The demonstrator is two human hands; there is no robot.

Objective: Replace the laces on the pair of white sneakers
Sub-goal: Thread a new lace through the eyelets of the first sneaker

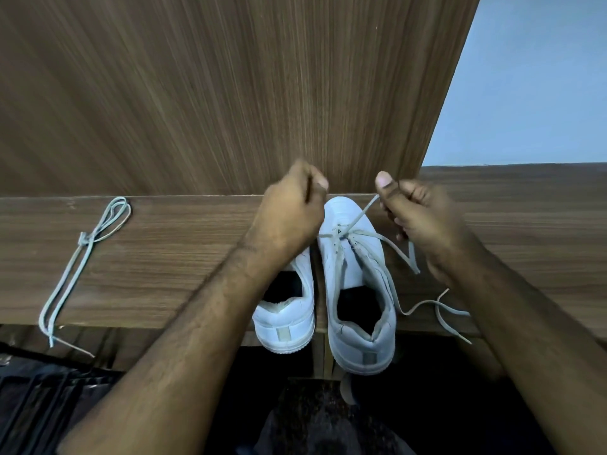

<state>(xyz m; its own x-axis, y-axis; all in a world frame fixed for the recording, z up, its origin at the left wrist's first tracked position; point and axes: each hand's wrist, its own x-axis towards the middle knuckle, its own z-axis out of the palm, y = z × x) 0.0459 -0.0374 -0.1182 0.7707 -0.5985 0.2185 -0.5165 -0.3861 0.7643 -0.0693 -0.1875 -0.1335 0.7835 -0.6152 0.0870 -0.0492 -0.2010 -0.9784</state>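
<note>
Item 1, right sneaker (358, 290): white, heel overhanging the near edge of the wooden counter (164, 257), toe pointing away. Light, soft upper; best steadied at the heel or sidewall.

Item 2, left sneaker (289, 320): touching the first on its left side, heel likewise over the edge; front part hidden under the forearm, no lace visible on it.

Item 3, lace (364, 218): pale, flat, limp, threaded through the lowest eyelets of the right sneaker near the toe. One strand rises to the right hand (417, 218), whose thumb and curled fingers (384, 183) pinch it; loose lengths trail off the sneaker's right side across the counter. Slack and slippery by the look; best held close to the tip for threading.

Item 4, left hand (289, 211): raised over the toes of both sneakers, curled tight, apparently pinching the other strand, though motion blur leaves this uncertain.

Item 5, spare lace (85, 257): knotted into a loop, lying well apart at the counter's left

Item 6, wooden back panel (230, 93): upright behind the counter
</note>
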